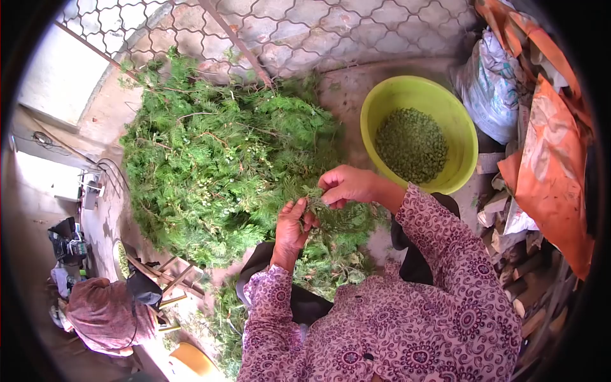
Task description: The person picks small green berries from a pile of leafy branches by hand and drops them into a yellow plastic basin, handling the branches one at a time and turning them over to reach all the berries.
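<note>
A leafy green conifer sprig (314, 199) stretches between my two hands in front of my knees. My left hand (293, 230) pinches it from below, fingers curled around the stem. On its other side, my right hand (349, 184) is closed with thumb and fingertips at the sprig's tip; whether a small cone is between them is hidden. Just beyond lies a big heap of cut conifer branches (210, 153) with pale green cones among the leaves. To the right of my right hand stands a yellow-green basin (463, 134), partly filled with small green cones (412, 145).
Metal lattice (305, 28) runs along the far side. On the right are a white sack (489, 89), orange sheeting (547, 184) and stacked wood (534, 286). At lower left another person (108, 315) sits beside a wooden stool (178, 274) and a yellow-orange basin (194, 360).
</note>
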The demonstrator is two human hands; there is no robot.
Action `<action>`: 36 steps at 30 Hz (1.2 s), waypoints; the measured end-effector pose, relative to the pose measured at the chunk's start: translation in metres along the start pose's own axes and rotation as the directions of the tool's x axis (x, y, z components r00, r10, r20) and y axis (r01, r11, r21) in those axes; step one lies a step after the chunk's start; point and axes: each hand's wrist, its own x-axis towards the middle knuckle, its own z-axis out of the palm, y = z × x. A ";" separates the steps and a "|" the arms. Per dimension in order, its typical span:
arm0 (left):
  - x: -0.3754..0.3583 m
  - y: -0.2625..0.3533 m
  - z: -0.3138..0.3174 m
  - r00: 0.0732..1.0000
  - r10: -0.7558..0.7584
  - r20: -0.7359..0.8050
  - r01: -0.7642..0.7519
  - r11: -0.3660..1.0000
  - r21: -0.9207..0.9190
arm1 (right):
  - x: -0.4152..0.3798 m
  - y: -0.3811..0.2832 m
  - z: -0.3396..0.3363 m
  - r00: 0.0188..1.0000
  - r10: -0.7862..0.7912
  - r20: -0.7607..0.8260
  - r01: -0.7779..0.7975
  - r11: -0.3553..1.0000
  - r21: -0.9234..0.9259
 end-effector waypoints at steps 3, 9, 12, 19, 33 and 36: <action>-0.016 -0.012 -0.001 1.000 0.011 0.022 -0.011 1.000 0.012 | -0.014 0.005 0.010 1.000 0.011 -0.014 -0.012 0.998 -0.054; -0.052 -0.045 0.014 0.993 -0.114 -0.037 0.118 0.984 0.131 | -0.027 0.051 0.018 0.885 -0.464 0.016 0.332 0.608 -0.722; -0.064 -0.054 0.021 0.989 -0.093 -0.116 0.115 0.974 0.194 | -0.037 0.064 0.027 0.902 -0.432 0.018 0.313 0.624 -0.716; -0.088 -0.033 0.049 0.995 0.022 -0.095 -0.010 0.992 0.126 | -0.042 0.076 -0.003 0.837 -0.490 -0.245 0.108 0.586 -0.803; -0.258 0.134 0.022 0.056 0.985 -0.165 -0.167 0.172 0.971 | -0.081 0.101 -0.141 0.144 -0.155 -0.977 -0.312 0.930 -0.193; -0.319 0.161 -0.106 0.198 0.977 -0.073 0.489 -0.034 0.872 | -0.071 0.120 -0.124 0.161 0.006 -0.987 -0.167 0.986 -0.022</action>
